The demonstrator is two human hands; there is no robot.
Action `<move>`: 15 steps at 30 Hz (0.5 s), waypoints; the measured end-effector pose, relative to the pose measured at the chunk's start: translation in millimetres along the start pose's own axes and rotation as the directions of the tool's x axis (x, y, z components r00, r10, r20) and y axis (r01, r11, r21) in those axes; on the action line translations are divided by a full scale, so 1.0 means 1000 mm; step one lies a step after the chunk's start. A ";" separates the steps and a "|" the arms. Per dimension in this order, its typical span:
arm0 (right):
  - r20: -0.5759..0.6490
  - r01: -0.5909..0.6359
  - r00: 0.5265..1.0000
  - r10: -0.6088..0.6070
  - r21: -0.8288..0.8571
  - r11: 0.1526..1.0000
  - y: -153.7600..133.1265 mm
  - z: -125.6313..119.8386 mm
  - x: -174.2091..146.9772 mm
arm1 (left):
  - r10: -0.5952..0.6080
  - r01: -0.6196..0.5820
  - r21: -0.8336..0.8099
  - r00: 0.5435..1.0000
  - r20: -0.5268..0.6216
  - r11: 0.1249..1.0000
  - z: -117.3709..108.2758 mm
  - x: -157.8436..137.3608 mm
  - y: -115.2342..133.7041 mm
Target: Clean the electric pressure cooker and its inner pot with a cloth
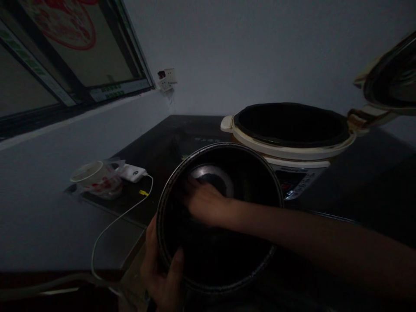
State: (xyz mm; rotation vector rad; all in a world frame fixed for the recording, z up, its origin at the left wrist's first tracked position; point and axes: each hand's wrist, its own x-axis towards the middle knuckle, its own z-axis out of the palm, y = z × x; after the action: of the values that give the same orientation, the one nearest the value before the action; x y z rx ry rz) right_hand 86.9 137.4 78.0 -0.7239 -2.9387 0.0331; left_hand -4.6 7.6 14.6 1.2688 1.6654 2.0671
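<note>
Grip: left hand (162, 273) pinches the rim of the black inner pot (234, 255), thumb inside; right hand (208, 203) reaches into it, fingers too shadowed to tell whether spread or closed
Countertop (149, 145): dark, against the wall
Multicooker (294, 150): on the countertop, lid raised at right
Inner pot: before the multicooker, mouth tilted toward the camera
White tub (87, 172): far left, touching a red-printed plastic bag (107, 185)
Power bank (133, 173): beside the bag, white cable (118, 216) trailing from it

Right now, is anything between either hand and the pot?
Nothing visible is. The left hand grips the pot at its rim, thumb inside. The right hand reaches in through the open top; it's too dark to tell whether it touches the inside.
</note>
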 end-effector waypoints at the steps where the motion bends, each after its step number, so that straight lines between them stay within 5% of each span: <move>1: -0.029 -0.023 0.999 0.023 -0.012 1.000 0.005 -0.002 0.002 | 0.001 -0.001 0.004 1.000 0.004 1.000 0.000 0.000 0.001; 5: -0.076 -0.206 0.976 0.204 -0.029 0.978 0.024 -0.012 -0.001 | -0.033 0.033 -0.009 0.999 0.007 0.999 0.000 0.002 0.005; 9: 0.019 -0.401 0.916 0.401 -0.015 0.916 0.035 -0.024 -0.016 | -0.026 0.026 0.002 1.000 0.010 1.000 0.000 0.004 0.005; 15: 0.162 -0.441 0.876 0.453 -0.109 0.891 0.038 -0.019 -0.045 | -0.018 0.018 -0.025 1.000 -0.006 1.000 0.000 0.001 0.002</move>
State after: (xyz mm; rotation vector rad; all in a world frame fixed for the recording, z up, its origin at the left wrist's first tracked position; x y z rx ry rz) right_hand 146.3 150.0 90.1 -1.4742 -2.8737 0.0403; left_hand -5.2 7.6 16.6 1.2366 1.6429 2.0762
